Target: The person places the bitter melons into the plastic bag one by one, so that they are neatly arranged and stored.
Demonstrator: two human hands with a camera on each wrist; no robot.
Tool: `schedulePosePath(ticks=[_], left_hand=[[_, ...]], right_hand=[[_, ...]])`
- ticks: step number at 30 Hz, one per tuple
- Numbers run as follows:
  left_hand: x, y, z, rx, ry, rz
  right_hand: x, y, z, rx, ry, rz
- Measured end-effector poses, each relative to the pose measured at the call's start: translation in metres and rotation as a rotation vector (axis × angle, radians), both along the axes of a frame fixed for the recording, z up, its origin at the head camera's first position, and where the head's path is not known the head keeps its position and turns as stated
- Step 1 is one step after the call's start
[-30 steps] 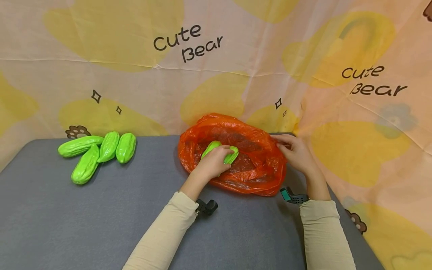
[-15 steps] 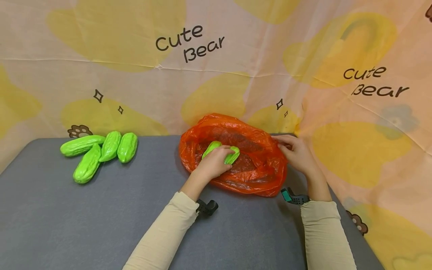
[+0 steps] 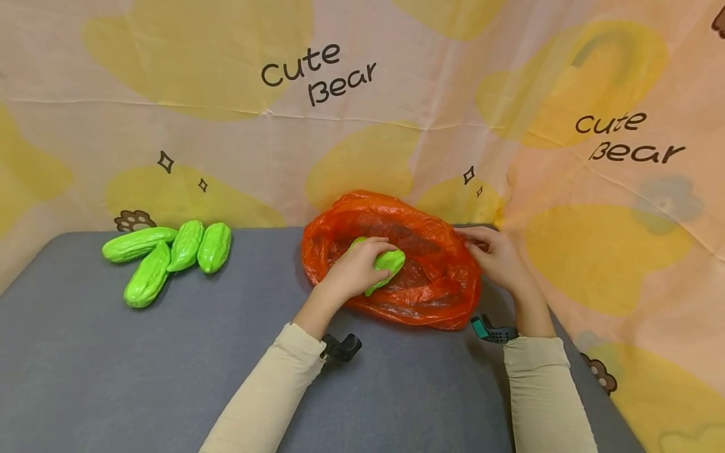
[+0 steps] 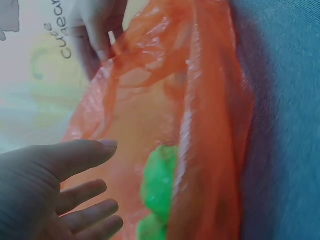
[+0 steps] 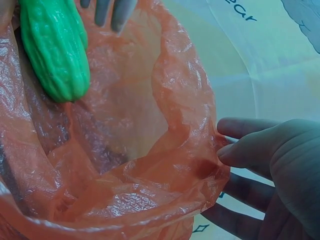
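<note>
An orange-red plastic bag (image 3: 416,311) lies with its mouth spread wide on the grey table. In it are green bitter melons; one bitter melon (image 3: 393,263) shows beside my left hand (image 3: 352,270), and another green part is mostly hidden behind that hand. In the left wrist view, the fingers of my left hand (image 4: 65,185) are spread apart from the bitter melon (image 4: 159,182), holding nothing. At the bag's right rim, my right hand (image 3: 501,261) pinches the plastic between thumb and index finger, seen closely in the right wrist view, where the bitter melon (image 5: 57,55) lies inside.
Several more bitter melons (image 3: 144,280) lie grouped at the back left of the grey table (image 3: 141,377). A printed cloth (image 3: 226,138) hangs along the back and right sides, close behind the bag.
My left hand has loosened from the bitter melon and lifted slightly up and back, showing more of it. My right hand stays on the bag's rim.
</note>
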State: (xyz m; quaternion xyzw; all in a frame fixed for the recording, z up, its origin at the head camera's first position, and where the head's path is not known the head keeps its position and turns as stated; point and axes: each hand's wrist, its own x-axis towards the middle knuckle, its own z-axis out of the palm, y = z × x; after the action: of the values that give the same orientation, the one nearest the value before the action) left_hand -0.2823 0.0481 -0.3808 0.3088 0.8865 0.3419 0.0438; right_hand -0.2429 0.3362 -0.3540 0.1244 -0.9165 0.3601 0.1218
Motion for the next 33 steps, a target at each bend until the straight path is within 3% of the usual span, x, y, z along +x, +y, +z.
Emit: schedulePosePath(ticks=[14,24,28,33], left_hand=[[0.006,-0.053,0.028,-0.023,0.08,0.089],[0.004,-0.095,0.023,0.009,0.147,0.187],[-0.001,-0.116,0.02,-0.011,0.138,0.267],[-0.009,-0.135,0.024,0.026,0.12,0.307]], right_hand=[[-0.001,-0.005,-0.002,0.023,-0.029,-0.015],[-0.004,-0.005,-0.006,0.031,-0.006,-0.015],[-0.003,-0.005,-0.006,0.028,-0.005,-0.007],[-0.003,-0.005,-0.004,0.03,-0.001,-0.001]])
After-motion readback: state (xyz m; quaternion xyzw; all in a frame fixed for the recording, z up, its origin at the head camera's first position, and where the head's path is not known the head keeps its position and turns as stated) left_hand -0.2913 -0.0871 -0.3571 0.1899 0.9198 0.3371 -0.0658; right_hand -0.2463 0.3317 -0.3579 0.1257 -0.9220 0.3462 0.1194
